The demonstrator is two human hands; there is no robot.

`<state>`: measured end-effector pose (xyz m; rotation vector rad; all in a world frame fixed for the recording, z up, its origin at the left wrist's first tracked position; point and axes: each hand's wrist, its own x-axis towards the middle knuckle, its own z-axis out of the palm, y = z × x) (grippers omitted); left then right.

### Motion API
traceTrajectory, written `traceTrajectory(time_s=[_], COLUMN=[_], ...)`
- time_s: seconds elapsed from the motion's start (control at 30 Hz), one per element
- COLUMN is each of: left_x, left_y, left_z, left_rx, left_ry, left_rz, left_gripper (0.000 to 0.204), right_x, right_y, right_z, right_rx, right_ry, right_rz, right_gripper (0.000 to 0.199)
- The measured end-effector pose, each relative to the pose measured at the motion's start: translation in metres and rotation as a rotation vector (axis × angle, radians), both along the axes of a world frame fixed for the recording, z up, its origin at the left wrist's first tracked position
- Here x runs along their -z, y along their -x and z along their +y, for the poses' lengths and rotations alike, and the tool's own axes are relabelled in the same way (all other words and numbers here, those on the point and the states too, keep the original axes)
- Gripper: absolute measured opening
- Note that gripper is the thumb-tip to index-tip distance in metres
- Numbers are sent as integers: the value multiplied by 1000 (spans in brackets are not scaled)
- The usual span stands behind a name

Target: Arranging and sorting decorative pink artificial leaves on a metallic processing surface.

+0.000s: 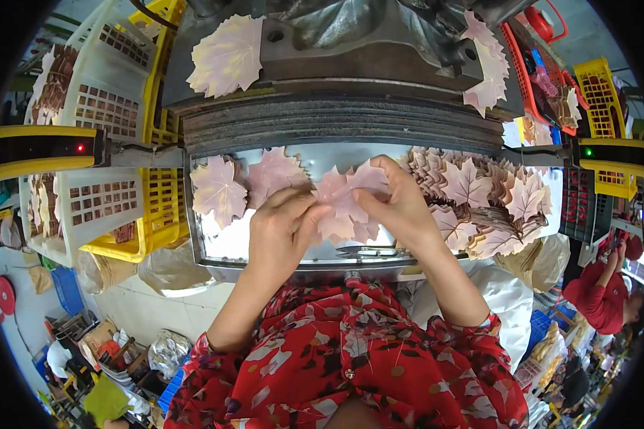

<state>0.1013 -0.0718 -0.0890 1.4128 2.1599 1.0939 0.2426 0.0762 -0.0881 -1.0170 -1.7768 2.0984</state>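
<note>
Over the middle of a shiny metal tray (218,245), both my hands pinch a pink artificial maple leaf (342,191). My left hand (275,227) is closed, thumb and fingers at the leaf's left edge. On the leaf's right side, my right hand (406,214) grips it between thumb and forefinger. More pink leaf shows just below; I cannot tell if it is a second layer. Left of my hands lie a pale leaf (220,191) and a pinker leaf (273,174). Thick stacks of leaves (469,186) fill the right side. Metal snips or scissors (368,252) rest at the tray's near edge.
A heavy metal press (379,68) stands behind the tray, leaves (226,57) lying on it. Yellow-and-black sensor bars (43,151) flank both sides. White (104,114) and yellow (166,214) crates stand left, a red basket (519,61) right. Another person (594,297) is at far right.
</note>
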Motion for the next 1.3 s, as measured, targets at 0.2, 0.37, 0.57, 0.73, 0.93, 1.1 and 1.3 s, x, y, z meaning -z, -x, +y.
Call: traceTrajectory(time_s=[0.2, 0.37, 0.57, 0.73, 0.93, 1.1, 1.3], left_x=[7, -12, -32, -100, -159, -144, -149], left_y=[0, 5, 18, 42, 53, 69, 70], left_z=[7, 17, 22, 42, 148, 184, 195], left_rx=[-103, -150, -22, 62, 108, -23, -70], left_ry=[-118, -13, -11, -43, -258, -270, -85], left_rz=[-96, -299, -734, -638, 34, 239, 235], left_gripper=[19, 12, 11, 9, 14, 15, 25], right_x=[16, -12, -57, -112, -104, -82, -78], right_y=[-2, 1, -7, 2, 83, 123, 126], right_z=[-11, -3, 17, 71, 209, 226, 240], right_rx=[21, 52, 24, 203, 376, 384, 179], right_ry=[-52, -405, -556, -558, -1214, -1633, -1585], right_rz=[114, 19, -20, 142, 156, 63, -110], right_gripper=[30, 30, 30, 30, 33, 34, 32])
